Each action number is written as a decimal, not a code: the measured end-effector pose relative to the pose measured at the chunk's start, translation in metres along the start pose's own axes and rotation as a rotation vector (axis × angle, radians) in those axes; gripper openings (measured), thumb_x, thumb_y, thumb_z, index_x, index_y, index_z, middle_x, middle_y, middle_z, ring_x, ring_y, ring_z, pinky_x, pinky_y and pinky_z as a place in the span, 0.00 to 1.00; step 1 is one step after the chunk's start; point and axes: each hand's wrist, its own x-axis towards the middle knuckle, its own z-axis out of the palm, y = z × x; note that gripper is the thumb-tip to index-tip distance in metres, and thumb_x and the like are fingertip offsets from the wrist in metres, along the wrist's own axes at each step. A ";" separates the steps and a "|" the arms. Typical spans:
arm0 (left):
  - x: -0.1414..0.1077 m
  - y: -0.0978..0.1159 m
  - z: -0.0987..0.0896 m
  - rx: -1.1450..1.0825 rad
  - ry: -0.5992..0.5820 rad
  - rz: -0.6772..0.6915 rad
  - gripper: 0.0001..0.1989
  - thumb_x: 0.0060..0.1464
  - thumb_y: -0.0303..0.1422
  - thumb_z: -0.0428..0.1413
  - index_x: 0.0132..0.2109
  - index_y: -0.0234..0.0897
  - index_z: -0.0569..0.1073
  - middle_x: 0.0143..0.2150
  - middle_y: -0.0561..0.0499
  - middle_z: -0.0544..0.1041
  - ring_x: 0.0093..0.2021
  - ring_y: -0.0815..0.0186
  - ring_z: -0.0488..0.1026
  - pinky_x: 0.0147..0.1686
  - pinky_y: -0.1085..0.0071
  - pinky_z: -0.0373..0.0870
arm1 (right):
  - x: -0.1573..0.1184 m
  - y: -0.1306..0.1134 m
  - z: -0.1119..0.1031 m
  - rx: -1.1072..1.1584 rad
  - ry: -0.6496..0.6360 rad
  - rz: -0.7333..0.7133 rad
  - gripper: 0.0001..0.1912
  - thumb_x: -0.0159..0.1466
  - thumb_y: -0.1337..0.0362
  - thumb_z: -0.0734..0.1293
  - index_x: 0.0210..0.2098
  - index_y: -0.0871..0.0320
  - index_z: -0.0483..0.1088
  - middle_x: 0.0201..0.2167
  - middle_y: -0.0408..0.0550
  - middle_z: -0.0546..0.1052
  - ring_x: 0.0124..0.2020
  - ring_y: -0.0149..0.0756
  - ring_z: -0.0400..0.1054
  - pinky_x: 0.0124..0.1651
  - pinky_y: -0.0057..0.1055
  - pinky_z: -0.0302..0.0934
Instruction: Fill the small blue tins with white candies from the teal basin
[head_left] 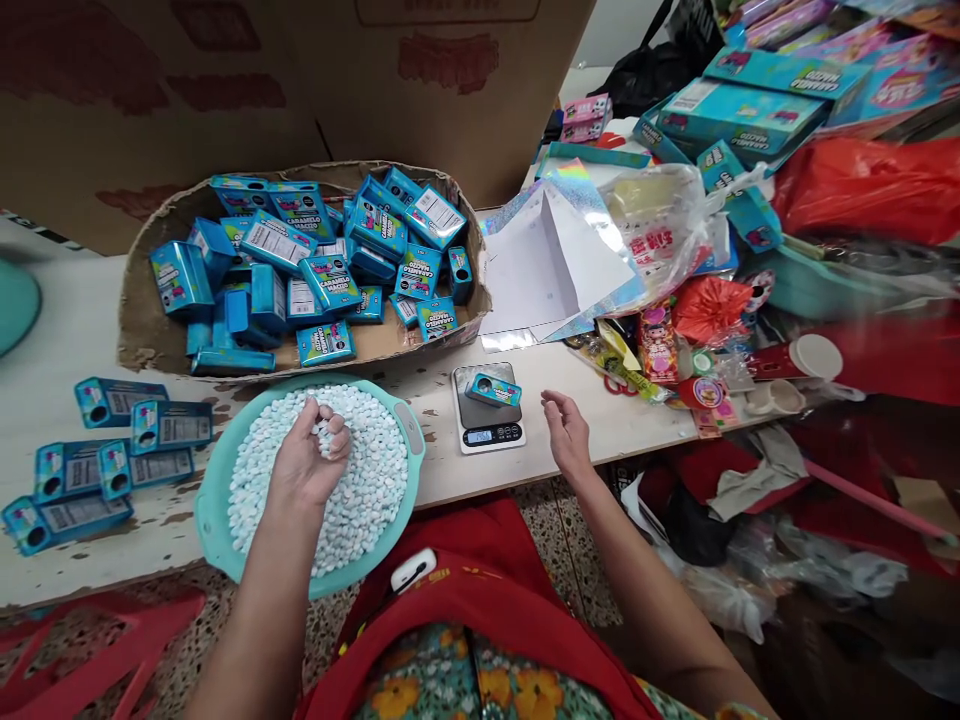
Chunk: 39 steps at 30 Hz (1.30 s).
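Five small blue cardboard boxes [172, 425] with printed labels are lying in a loose cluster on the left of the white, paint-chipped tabletop [442, 482]. One more blue box of the same kind [495, 390] is resting on its side, slightly turned, on the plate of one small white-and-grey digital kitchen scale [469, 408], whose display is lit. One long, rough-edged brown cardboard tray [135, 325] is holding a heap of further blue boxes [330, 280]; they are overlapping too much for an exact count. One round turquoise plastic basin [214, 525] is standing in front of the tray, filled with small white rounded pieces [371, 450], far too many to count. One large brown cardboard carton [360, 110] is standing behind the tray, and one dark red cup with a white lid [802, 358] is lying on its side among the clutter at the far right.

The left hand [311, 455] is hovering over the basin with its fingers curled inward and is holding some of the white pieces, which are showing between fingers and thumb; how many, the grip is hiding. The right hand [568, 437] is hanging near the scale, just to its right, fingers loosely bent and apart from it, with nothing visible in its grasp.
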 end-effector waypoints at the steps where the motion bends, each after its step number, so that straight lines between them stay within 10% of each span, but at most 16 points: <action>1: 0.000 -0.001 0.001 0.000 0.010 0.003 0.15 0.64 0.34 0.43 0.29 0.35 0.63 0.19 0.55 0.62 0.15 0.75 0.57 0.13 0.81 0.55 | 0.002 -0.004 0.005 0.020 -0.027 -0.033 0.22 0.62 0.50 0.62 0.50 0.57 0.67 0.49 0.54 0.72 0.50 0.42 0.67 0.50 0.43 0.63; 5: 0.000 -0.011 0.008 -0.013 0.045 0.024 0.14 0.63 0.35 0.45 0.29 0.35 0.62 0.19 0.55 0.63 0.15 0.76 0.58 0.12 0.81 0.53 | 0.013 -0.022 0.029 0.044 -0.120 -0.150 0.30 0.53 0.54 0.71 0.53 0.55 0.63 0.51 0.53 0.71 0.51 0.43 0.66 0.50 0.42 0.63; 10: -0.011 -0.027 0.037 -0.039 -0.006 0.061 0.18 0.57 0.41 0.54 0.25 0.36 0.60 0.15 0.60 0.56 0.12 0.77 0.52 0.10 0.81 0.46 | 0.008 -0.075 0.050 -0.024 -0.201 -0.301 0.18 0.56 0.54 0.70 0.42 0.56 0.69 0.36 0.46 0.73 0.40 0.39 0.69 0.44 0.38 0.64; 17: -0.034 -0.036 0.078 0.050 -0.032 0.546 0.23 0.52 0.46 0.57 0.20 0.35 0.62 0.16 0.57 0.60 0.16 0.75 0.62 0.18 0.77 0.59 | -0.037 -0.160 0.070 -0.121 -0.437 -0.624 0.16 0.58 0.56 0.71 0.43 0.55 0.68 0.35 0.47 0.73 0.37 0.39 0.68 0.38 0.34 0.63; 39: -0.044 -0.030 0.064 0.164 -0.033 0.792 0.14 0.55 0.40 0.51 0.27 0.36 0.69 0.24 0.52 0.70 0.29 0.64 0.73 0.38 0.63 0.71 | -0.050 -0.174 0.101 -0.076 -0.443 -0.537 0.17 0.57 0.54 0.70 0.44 0.52 0.70 0.36 0.48 0.75 0.39 0.43 0.69 0.40 0.38 0.65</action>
